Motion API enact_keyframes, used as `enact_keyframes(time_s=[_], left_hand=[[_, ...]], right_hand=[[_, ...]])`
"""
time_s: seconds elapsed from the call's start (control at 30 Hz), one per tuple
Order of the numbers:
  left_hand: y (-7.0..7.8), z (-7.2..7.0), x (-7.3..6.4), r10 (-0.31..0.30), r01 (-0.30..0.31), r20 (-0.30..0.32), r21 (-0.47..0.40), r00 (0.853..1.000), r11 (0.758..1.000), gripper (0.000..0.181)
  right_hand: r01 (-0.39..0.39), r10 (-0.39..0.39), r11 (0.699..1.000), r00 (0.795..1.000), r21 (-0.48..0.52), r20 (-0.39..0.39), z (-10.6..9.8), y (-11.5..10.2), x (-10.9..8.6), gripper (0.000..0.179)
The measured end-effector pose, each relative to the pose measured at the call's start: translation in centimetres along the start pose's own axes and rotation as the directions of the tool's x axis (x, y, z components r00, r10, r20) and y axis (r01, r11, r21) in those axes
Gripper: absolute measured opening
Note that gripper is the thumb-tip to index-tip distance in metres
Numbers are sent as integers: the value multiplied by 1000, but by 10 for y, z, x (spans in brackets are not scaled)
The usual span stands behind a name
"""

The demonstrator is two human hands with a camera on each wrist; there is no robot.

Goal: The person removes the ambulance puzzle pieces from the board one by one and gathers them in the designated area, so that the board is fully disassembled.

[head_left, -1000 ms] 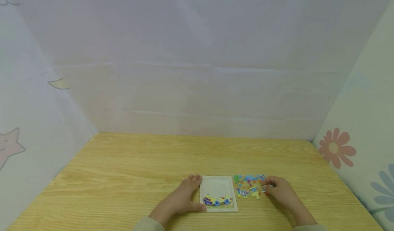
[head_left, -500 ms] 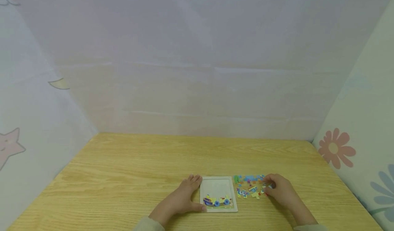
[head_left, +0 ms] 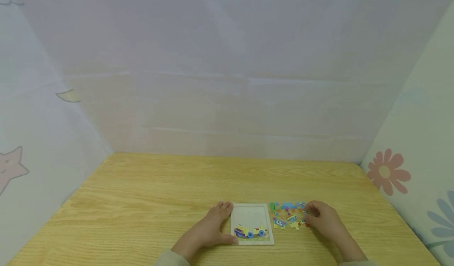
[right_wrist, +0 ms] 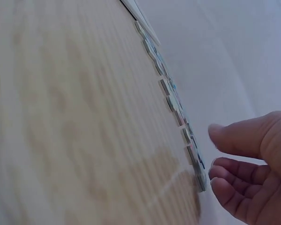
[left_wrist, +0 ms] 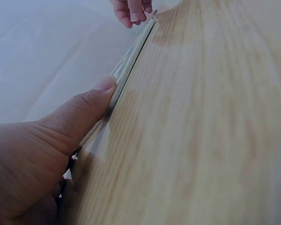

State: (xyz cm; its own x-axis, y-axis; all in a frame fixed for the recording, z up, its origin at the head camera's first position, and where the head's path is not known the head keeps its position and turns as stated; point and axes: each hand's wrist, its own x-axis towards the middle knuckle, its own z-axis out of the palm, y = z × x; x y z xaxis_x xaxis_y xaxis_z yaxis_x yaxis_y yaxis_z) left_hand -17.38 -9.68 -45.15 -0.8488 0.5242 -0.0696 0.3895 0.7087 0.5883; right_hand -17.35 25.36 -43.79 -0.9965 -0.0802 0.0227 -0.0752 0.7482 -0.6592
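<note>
Item: flat, pale, four-sided puzzle tray with a raised rim (head_left: 255, 242), lying on the yellow wood-grain table (head_left: 170, 195) between the hands.
Contents: brightly printed vehicle pieces (head_left: 250, 232) fill the lower band; the upper, larger part is bare. Judged early to midway.
Outstanding: loose multicoloured jigsaw pieces (head_left: 288, 207), grouped just right of the tray; exact count unclear.
Left hand (head_left: 213, 226): spread along the tray's left side, thumb on its lower corner.
Right hand (head_left: 326, 220): at the outer edge of the loose pieces, fingers curved, thumb apart from them, no piece visible between.
Views: only the head view gives printed colours and layout. The left wrist view shows the thumb against the tray's edge; the right wrist view shows the pieces' thin sides and the thumb-to-finger gap.
</note>
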Motion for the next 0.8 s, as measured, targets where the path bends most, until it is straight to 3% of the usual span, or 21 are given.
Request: enact_keyframes(time_s=[0.33, 0.8], left_hand=[[0, 1, -1, -7, 7, -5, 7, 1000, 1000, 103], [0, 0, -1, 0, 0, -4, 3, 1000, 1000, 102]], right_hand=[[-26, 31, 993, 999, 112, -39, -1, -12, 2, 21], [11, 15, 946, 997, 324, -78, 3, -35, -1, 26]])
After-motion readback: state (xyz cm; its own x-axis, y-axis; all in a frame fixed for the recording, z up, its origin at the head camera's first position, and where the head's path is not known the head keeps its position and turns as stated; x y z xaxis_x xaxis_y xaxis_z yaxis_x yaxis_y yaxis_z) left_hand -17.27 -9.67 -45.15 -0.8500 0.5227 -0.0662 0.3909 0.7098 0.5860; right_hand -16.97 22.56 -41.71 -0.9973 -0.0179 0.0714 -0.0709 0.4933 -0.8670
